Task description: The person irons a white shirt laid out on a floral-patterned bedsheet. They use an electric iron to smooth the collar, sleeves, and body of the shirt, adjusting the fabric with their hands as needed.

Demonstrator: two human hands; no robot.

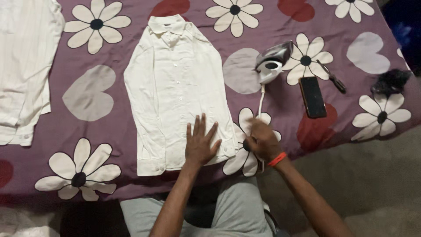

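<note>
Pretty dim, flat indoor light, kinda grainy overall; the right hand [262, 141] is motion-blurred, and the corners fall off into dark.

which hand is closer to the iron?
Right. The right hand lies on the bedspread beside the white cord, straight below the iron. The left hand lies flat on the shirt, farther left.

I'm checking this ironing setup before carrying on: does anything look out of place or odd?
The iron lies tipped on the flowered bedsheet, not on a stand, with a phone close beside it. Its cord runs to the blurred right hand. The left hand lies flat on the white shirt.
</note>
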